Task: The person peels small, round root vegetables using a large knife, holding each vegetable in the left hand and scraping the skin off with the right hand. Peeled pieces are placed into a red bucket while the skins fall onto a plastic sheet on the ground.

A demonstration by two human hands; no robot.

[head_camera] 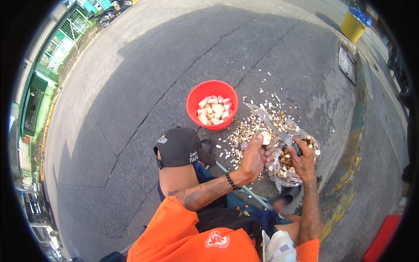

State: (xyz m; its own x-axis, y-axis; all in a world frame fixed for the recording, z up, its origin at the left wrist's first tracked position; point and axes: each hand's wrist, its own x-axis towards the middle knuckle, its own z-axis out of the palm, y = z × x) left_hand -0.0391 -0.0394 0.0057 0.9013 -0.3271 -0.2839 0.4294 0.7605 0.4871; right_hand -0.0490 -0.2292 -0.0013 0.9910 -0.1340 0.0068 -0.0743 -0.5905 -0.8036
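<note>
My left hand (255, 158) is closed around a pale peeled root piece (266, 138), whose white end shows at the fingertips. In my right hand (301, 159) is a long-bladed knife (268, 122); its dark handle lies within the fingers and its blade points up and left, just beyond the root piece. Beneath the right hand, a clear plastic bag (278, 178) holds brown unpeeled root pieces. Peelings (244, 131) are scattered on the pavement beside the bag. A red bucket (193, 113) containing peeled root pieces stands up and left of my hands.
A black cap (180, 147) rests on my left knee. Pale metal chair tubes (253, 193) show between my legs. A painted curb (352, 157) runs along the right. Farther off are a yellow bin (353, 28) and a metal drain cover (347, 64); a red object (381, 237) lies lower right.
</note>
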